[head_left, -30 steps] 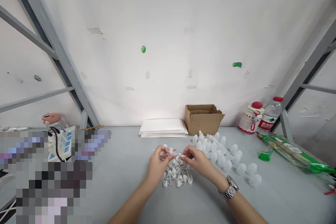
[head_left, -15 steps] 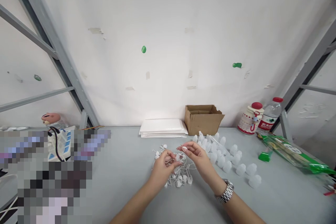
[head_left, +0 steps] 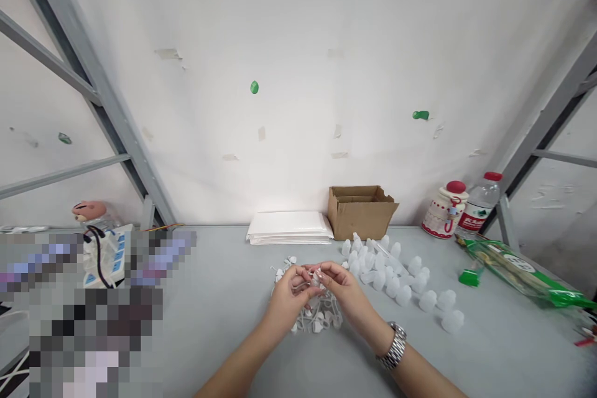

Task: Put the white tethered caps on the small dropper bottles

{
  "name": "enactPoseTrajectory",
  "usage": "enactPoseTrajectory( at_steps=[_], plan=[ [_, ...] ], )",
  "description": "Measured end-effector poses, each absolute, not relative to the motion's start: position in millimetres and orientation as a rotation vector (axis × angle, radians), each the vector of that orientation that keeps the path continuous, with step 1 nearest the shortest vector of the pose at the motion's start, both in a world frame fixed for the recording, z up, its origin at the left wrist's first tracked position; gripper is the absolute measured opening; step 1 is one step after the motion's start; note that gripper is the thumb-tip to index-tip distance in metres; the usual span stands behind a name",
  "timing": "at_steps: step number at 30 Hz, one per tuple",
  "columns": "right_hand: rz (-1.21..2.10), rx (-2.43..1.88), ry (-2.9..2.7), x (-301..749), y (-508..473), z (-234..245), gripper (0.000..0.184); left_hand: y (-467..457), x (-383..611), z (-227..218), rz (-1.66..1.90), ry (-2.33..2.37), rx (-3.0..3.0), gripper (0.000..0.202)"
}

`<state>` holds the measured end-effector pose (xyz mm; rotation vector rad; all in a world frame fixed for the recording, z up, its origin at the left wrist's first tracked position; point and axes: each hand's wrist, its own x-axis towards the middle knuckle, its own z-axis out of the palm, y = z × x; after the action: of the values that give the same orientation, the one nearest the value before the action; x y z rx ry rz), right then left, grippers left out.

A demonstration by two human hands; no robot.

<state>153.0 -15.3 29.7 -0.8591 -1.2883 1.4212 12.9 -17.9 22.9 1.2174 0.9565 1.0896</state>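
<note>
Between our left hand (head_left: 288,296) and right hand (head_left: 344,285), both pinched close on it, one tethered white plastic cap (head_left: 317,277) lies crosswise; a heap of like caps (head_left: 317,322) sits just below both.

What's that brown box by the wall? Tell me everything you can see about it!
It's a cardboard box, plain brown, with no writing showing. Its top is open, its flaps sticking up and out. It sits upright on the gray table near the white wall, beside a stack of flat white packets. What's inside can't be seen.
</note>
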Motion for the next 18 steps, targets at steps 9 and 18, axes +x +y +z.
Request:
enactPoseTrajectory(
  at_steps=[9,18],
  plan=[
    [1.284,-0.991,-1.365,163,-11,36,0.028,-15,13,24,1.074,0.910,1.201,0.050],
    [1.117,-0.932,-1.508,170,-5,35,0.017,-13,5,30,1.066,0.914,1.207,0.052]
  ],
)
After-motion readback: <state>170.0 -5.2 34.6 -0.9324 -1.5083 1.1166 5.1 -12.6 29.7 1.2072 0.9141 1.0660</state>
